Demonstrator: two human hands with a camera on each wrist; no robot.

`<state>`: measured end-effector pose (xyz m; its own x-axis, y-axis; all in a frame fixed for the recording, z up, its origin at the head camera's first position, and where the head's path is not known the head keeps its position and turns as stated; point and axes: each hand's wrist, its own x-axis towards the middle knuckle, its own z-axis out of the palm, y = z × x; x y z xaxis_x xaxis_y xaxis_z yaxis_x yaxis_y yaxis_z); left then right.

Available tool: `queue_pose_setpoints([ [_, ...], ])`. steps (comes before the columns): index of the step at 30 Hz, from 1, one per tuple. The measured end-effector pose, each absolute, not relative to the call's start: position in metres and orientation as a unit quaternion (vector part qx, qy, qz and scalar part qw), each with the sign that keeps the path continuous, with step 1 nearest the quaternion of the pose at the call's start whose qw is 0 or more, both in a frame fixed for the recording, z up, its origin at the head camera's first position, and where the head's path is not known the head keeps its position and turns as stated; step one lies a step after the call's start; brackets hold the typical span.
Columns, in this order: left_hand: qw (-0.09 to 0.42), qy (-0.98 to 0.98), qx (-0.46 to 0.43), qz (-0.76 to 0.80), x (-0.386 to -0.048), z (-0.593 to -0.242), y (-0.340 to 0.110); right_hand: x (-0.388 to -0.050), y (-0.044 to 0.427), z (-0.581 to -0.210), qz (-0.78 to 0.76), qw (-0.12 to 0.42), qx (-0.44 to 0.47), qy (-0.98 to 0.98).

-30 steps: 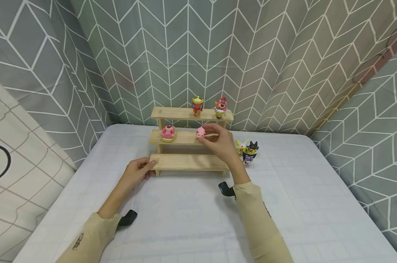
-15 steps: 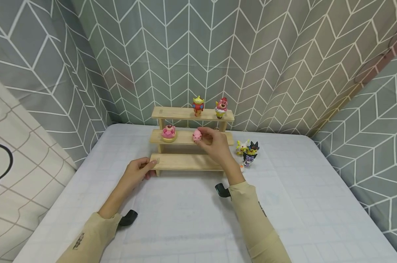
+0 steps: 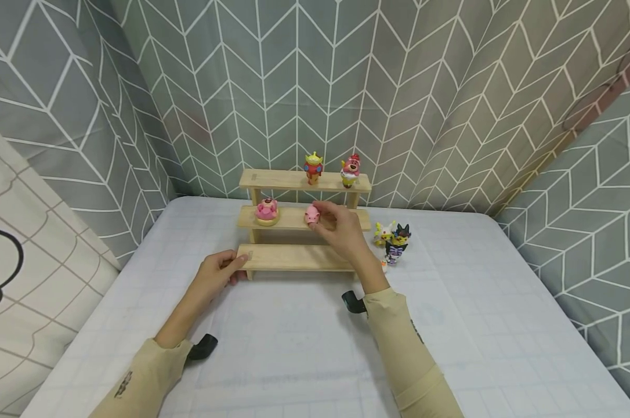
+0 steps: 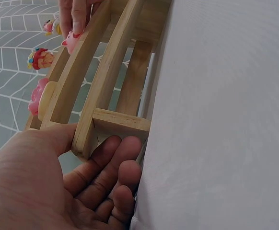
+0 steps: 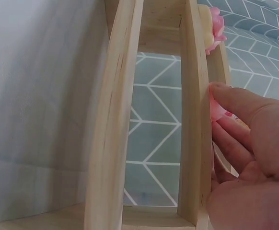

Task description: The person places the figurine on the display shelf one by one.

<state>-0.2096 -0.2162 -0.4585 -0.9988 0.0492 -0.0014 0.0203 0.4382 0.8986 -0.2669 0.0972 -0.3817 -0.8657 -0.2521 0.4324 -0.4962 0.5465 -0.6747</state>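
On the middle tier of the wooden stand [image 3: 275, 257], I see a small pink pig figure [image 3: 312, 215] pinched between the thumb and fingers of the right hand [image 3: 345, 230]. The left hand [image 3: 216, 272] grips the stand's lowest left end, thumb above, fingers curled below. More figures [image 3: 396, 247] cluster right of the stand.

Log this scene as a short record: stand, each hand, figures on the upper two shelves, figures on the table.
Stand: three-tier, wooden
Left hand: grips the bottom shelf's left end
Right hand: pinches a pink pig figure, on or just above the middle shelf
Middle shelf, left: pink figure with a yellow base
Top shelf: yellow-and-red figure; pink-and-yellow figure farther right
Table: clustered figures right of the stand
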Motion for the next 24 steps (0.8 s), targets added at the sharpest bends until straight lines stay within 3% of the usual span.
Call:
queue_pose_setpoints([
  [24, 0.010, 0.845, 0.021, 0.535, -0.210, -0.462, -0.216, -0.259, 0.124, -0.380, 0.484, 0.136, 0.207, -0.839],
])
